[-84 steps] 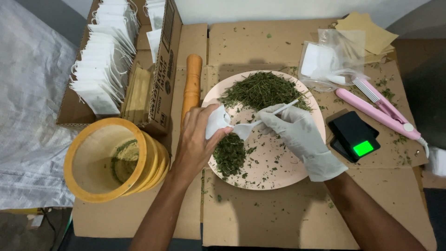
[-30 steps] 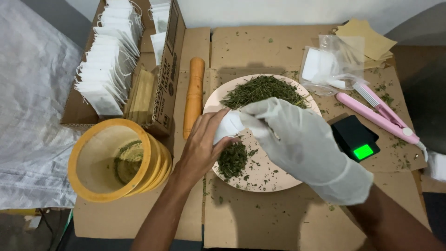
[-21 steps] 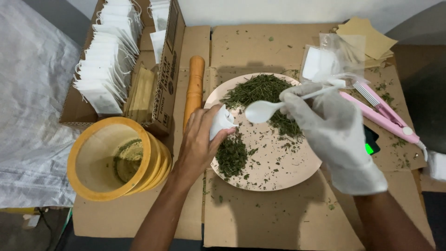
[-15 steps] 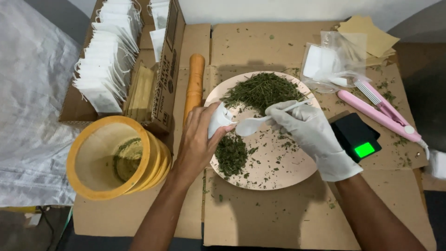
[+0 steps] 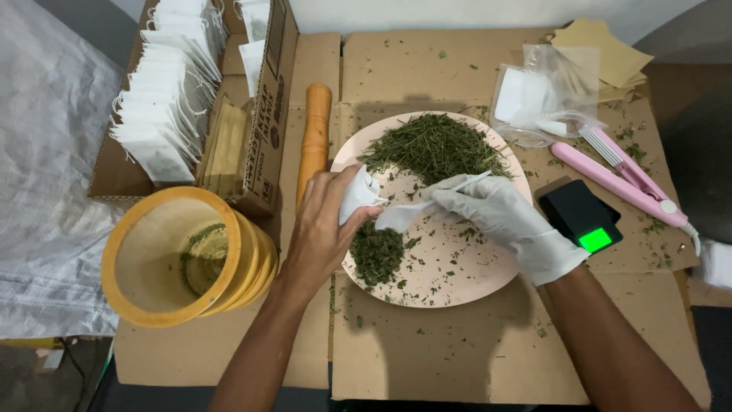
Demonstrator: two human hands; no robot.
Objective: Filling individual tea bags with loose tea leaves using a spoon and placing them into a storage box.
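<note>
Over the pink plate [image 5: 457, 286] of dried green herb [image 5: 435, 145], our bare left hand [image 5: 320, 229] keeps a closed grip on a small white sachet [image 5: 356, 192], while our gloved right hand [image 5: 503, 217] pinches a white spoon [image 5: 415, 210], bowl touching the sachet's mouth.

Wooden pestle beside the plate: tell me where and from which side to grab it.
Grip the wooden pestle around its mid-shaft, coming from above. It lies flat on the cardboard between the box and the plate, so its sides are crowded; the top is clear.
</note>
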